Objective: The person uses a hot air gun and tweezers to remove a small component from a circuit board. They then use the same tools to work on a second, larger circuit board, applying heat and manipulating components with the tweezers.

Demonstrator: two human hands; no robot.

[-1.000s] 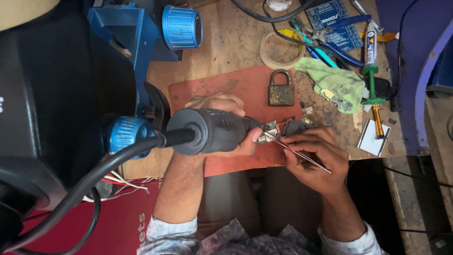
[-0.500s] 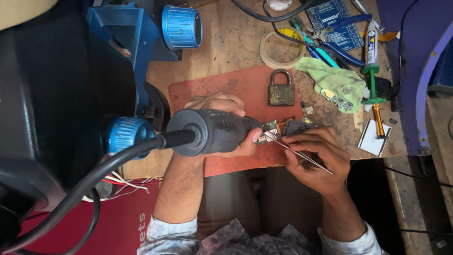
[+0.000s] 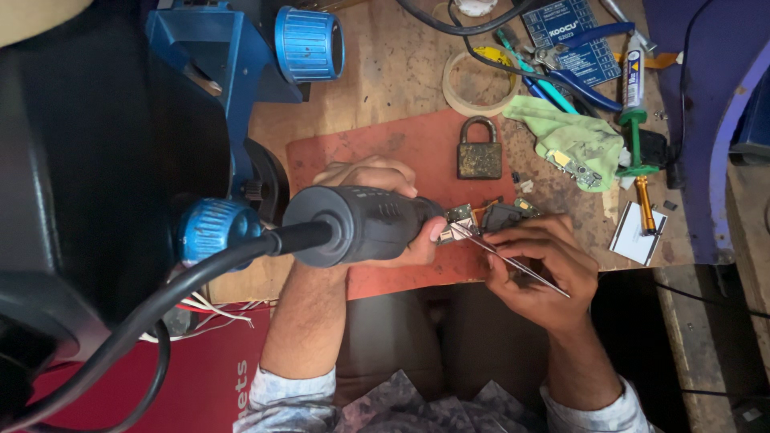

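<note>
Wrapped around the dark barrel of a hot-air handpiece (image 3: 361,224), the left hand (image 3: 377,200) is closed on it, thumb pressed near the nozzle end. A pair of thin metal tweezers (image 3: 513,261) is pinched in the grip of the right hand (image 3: 537,269), the tips laid against a small circuit board (image 3: 464,220) that lies on the red mat (image 3: 401,152) at the near edge of the desk (image 3: 385,72). Against the frames before, almost nothing is changed: both hands, handpiece and tweezers are held where they were.

At twelve o'clock from the board a rusty padlock (image 3: 480,151) is seen on the mat; at two o'clock a green cloth (image 3: 569,136) is spread, with blue-handled pliers (image 3: 577,76) beyond it. A ring of tape (image 3: 477,80) lies at twelve o'clock from the padlock.

The nozzle tip is hidden behind the thumb, so its contact with the board cannot be told. The handpiece cable (image 3: 160,305) is cut off at the lower left, and the board's parts are too small to make out.
</note>
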